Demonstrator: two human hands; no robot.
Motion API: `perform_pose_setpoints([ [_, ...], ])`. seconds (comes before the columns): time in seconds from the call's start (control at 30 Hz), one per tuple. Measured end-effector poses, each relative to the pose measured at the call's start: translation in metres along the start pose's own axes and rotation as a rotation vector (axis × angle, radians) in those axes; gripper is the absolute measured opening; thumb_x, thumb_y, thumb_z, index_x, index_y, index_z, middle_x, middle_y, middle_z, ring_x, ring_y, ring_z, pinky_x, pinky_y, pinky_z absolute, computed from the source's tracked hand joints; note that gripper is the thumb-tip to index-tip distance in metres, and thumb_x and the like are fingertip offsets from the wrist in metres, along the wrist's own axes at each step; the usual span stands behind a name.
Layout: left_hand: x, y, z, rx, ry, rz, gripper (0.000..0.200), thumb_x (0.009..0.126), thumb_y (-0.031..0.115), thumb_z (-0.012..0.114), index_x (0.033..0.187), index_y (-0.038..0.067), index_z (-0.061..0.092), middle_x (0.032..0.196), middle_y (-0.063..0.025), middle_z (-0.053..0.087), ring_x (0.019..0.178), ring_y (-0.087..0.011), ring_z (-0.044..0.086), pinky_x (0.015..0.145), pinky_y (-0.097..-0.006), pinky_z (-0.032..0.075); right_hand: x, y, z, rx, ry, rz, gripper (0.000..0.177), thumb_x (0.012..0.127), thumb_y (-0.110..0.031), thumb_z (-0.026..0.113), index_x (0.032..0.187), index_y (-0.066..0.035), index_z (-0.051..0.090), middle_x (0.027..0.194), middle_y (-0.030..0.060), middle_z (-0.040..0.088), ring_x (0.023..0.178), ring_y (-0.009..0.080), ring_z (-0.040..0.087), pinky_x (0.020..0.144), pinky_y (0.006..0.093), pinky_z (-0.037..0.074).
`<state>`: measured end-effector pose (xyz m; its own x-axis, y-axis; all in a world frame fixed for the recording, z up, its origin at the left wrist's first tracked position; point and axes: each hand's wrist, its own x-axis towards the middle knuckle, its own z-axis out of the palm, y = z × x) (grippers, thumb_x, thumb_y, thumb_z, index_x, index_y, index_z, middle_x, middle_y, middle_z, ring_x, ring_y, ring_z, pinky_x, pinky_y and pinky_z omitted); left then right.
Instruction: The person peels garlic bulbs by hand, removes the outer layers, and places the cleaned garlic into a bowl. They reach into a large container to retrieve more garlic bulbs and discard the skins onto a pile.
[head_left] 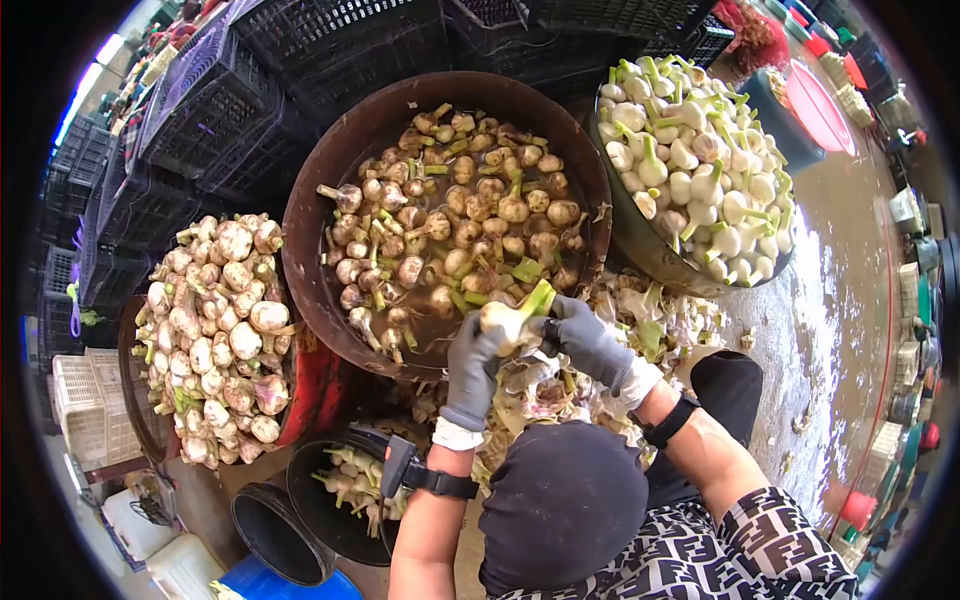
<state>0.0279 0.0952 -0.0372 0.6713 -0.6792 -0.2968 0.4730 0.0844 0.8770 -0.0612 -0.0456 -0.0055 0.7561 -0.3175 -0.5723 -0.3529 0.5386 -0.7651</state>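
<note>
While black plastic crates (300, 60) stack along the far side, a round brown tub (320, 180) of muddy water soaks garlic in the middle. A heap of unpeeled garlic (220, 330) lies to its left and a basin of peeled white garlic (690, 170) to its far right. At the tub's near rim, the gloved left hand (472, 365) cups a garlic bulb (510, 322) from below. The gloved right hand (590, 342) pinches the bulb's right side. Its long axis runs near-left to far-right, with the green stem pointing far-right.

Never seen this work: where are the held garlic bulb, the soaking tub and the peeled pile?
held garlic bulb (508, 322), head view, pale body.
soaking tub (342, 142), head view, bare inner wall.
peeled pile (690, 160), head view, middle bulb.
</note>
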Motion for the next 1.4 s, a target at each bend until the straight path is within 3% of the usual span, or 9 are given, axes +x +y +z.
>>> perform_pose_setpoints([
  [0.23,0.006,0.017,0.014,-0.412,0.085,-0.333,0.045,0.090,0.042,0.043,0.109,0.003,0.053,0.089,-0.0053,0.060,0.070,-0.0104,0.059,0.052,-0.0209,0.048,0.007,0.013,-0.010,-0.666,0.071,-0.557,0.016,0.080,-0.005,0.060,0.096,-0.002,0.060,0.078,0.0003,0.061,0.079,0.0136,0.057,0.077,0.0253,0.043],
  [0.5,0.007,0.014,0.006,-0.197,0.058,-0.170,0.046,0.092,0.039,0.042,0.107,-0.002,0.054,0.089,-0.0050,0.061,0.068,-0.0089,0.058,0.056,-0.0195,0.047,0.003,0.004,-0.027,-0.003,-0.003,-0.053,0.012,0.082,-0.006,0.058,0.092,0.000,0.059,0.080,-0.0017,0.059,0.075,0.0060,0.050,0.068,0.0240,0.043],
  [0.6,0.013,0.005,-0.008,0.047,-0.077,-0.001,0.030,0.090,0.022,0.046,0.109,0.000,0.054,0.095,-0.0054,0.061,0.077,-0.0114,0.059,0.067,-0.0231,0.048,0.000,-0.001,-0.038,-1.020,-0.065,-1.085,0.009,0.084,-0.005,0.054,0.089,0.000,0.059,0.079,-0.0020,0.058,0.063,0.0070,0.047,0.057,0.0254,0.041],
  [0.83,0.016,0.030,-0.004,1.080,0.044,0.476,0.027,0.077,0.010,0.061,0.104,0.002,0.058,0.101,-0.0110,0.058,0.087,-0.0187,0.058,0.071,-0.0266,0.046,-0.005,-0.004,-0.022,-0.121,-0.068,-0.217,0.010,0.085,-0.007,0.052,0.089,0.001,0.058,0.072,0.0009,0.057,0.060,0.0069,0.046,0.054,0.0236,0.040],
  [1.0,0.021,0.013,-0.013,0.319,0.217,0.100,0.010,0.080,0.004,0.062,0.089,0.001,0.063,0.078,-0.0024,0.062,0.067,-0.0068,0.053,0.061,-0.0185,0.044,-0.011,-0.004,-0.062,-0.913,0.077,-0.793,0.008,0.084,-0.006,0.054,0.088,0.001,0.058,0.076,0.0001,0.058,0.066,0.0080,0.052,0.057,0.0228,0.043],
  [1.1,0.015,0.027,-0.011,0.282,0.267,0.195,0.012,0.079,0.000,0.061,0.091,0.000,0.062,0.091,-0.0042,0.062,0.078,-0.0096,0.055,0.069,-0.0218,0.046,-0.023,-0.013,-0.072,-0.125,0.000,-0.155,0.021,0.084,-0.021,0.055,0.099,-0.005,0.060,0.083,0.0063,0.064,0.078,0.0140,0.060,0.069,0.0266,0.047],
  [1.13,0.014,0.025,-0.011,0.280,0.265,0.194,0.012,0.079,0.000,0.061,0.091,0.000,0.062,0.091,-0.0042,0.062,0.078,-0.0096,0.055,0.069,-0.0218,0.046,-0.025,-0.024,-0.072,-0.982,-0.169,0.051,0.037,0.080,-0.029,0.060,0.112,-0.010,0.056,0.090,0.0076,0.064,0.084,0.0194,0.061,0.076,0.0295,0.047],
  [1.17,0.013,0.022,-0.011,0.327,0.227,0.238,0.015,0.077,0.001,0.063,0.092,0.000,0.062,0.093,-0.0053,0.062,0.079,-0.0111,0.056,0.070,-0.0230,0.046,-0.034,-0.016,-0.063,-1.613,-0.198,-0.154,0.046,0.076,-0.036,0.063,0.115,-0.012,0.054,0.095,0.0100,0.064,0.090,0.0258,0.061,0.080,0.0334,0.046],
  [1.4,0.004,0.028,0.019,0.875,0.095,0.481,0.024,0.069,0.005,0.069,0.092,0.001,0.062,0.089,-0.0116,0.062,0.081,-0.0216,0.060,0.072,-0.0284,0.047,-0.007,-0.019,-0.010,-1.173,0.196,-0.489,0.024,0.074,-0.023,0.065,0.096,-0.013,0.064,0.085,0.0085,0.064,0.077,0.0257,0.061,0.068,0.0312,0.048],
])
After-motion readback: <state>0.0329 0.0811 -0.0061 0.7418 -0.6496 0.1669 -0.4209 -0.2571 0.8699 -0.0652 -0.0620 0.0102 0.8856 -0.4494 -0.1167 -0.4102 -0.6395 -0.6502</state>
